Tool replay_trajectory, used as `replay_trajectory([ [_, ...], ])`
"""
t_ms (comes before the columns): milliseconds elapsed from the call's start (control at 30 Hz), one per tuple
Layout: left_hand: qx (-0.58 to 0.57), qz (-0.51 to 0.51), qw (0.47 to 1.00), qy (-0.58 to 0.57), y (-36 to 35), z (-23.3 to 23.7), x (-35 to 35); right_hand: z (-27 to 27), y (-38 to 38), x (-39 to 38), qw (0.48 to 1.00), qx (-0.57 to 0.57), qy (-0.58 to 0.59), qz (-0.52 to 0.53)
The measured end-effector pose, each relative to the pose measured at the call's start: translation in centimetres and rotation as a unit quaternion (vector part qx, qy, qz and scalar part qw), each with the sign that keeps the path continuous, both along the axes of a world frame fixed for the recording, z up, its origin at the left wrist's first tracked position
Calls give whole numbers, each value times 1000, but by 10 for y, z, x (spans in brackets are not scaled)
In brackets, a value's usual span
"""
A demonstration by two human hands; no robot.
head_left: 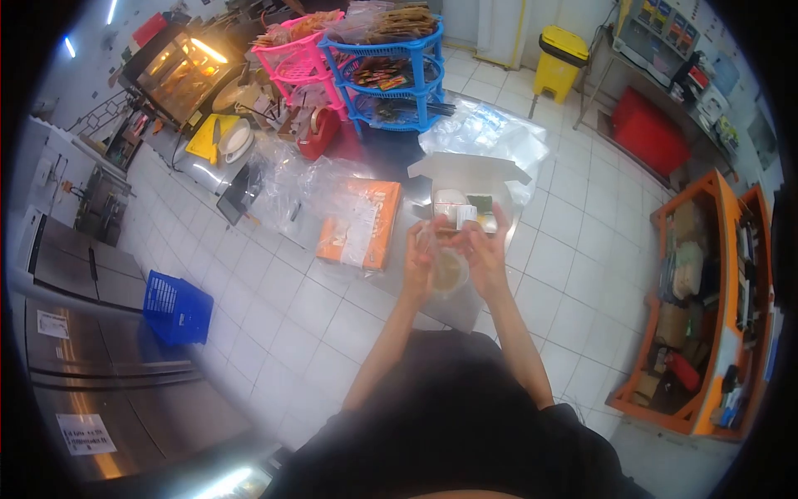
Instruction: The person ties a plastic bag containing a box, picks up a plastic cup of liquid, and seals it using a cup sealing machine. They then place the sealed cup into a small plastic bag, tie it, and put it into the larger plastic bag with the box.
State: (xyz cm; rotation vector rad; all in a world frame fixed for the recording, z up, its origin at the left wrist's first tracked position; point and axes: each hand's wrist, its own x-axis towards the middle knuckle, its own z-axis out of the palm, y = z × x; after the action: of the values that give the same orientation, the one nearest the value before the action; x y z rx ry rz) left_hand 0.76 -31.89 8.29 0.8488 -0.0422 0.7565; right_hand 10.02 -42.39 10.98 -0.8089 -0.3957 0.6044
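Left hand (418,259): gripping a clear bag (449,271), possibly food inside.
Right hand (488,248): gripping the bag too.
Behind: open box (470,173).

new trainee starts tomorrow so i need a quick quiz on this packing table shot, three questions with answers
1. True or false: the left hand and right hand both hold the clear pack.
2. What colour is the rack beside the pink rack? A red, B blue, C green.
3. Fill in: the white box just beyond the hands is ____ (open or shut).

Key: 1 true. 2 B. 3 open, its flaps are up.
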Motion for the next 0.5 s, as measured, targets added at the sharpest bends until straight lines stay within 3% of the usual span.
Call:
replay_trajectory([
  [67, 20, -19, 997, 73, 0, -13, 2, 1, 3, 6, 992, 30, -6, 126],
  [100, 22, -13, 997, 72, -2, -18, 6, -4, 5, 5, 991, 31, -7, 132],
  [167, 225, 113, 933, 257, -7, -18, 14, -10, 8, -1, 984, -7, -56, 170],
  [200, 223, 119, 932, 260, -7, -18, 12, -13, 7, 2, 983, -7, -54, 177],
  [267, 281, 79, 854, 429, -8, 0, 6, -1, 6, 5, 945, -100, -265, 166],
  [300, 281, 82, 853, 432, -9, -3, 8, -1, 7, 3, 945, -98, -264, 169],
  [367, 376, 255, 819, 351, -14, -6, 15, -2, 9, -5, 976, -112, -170, 77],
  [400, 375, 256, 818, 352, -14, -7, 14, -10, 12, -6, 976, -112, -170, 79],
  [467, 275, 205, 843, 414, -16, 12, 11, -23, 20, -7, 958, -125, -229, -122],
  [500, 276, 207, 843, 414, -12, 10, 12, -27, 20, -1, 958, -123, -230, -122],
])
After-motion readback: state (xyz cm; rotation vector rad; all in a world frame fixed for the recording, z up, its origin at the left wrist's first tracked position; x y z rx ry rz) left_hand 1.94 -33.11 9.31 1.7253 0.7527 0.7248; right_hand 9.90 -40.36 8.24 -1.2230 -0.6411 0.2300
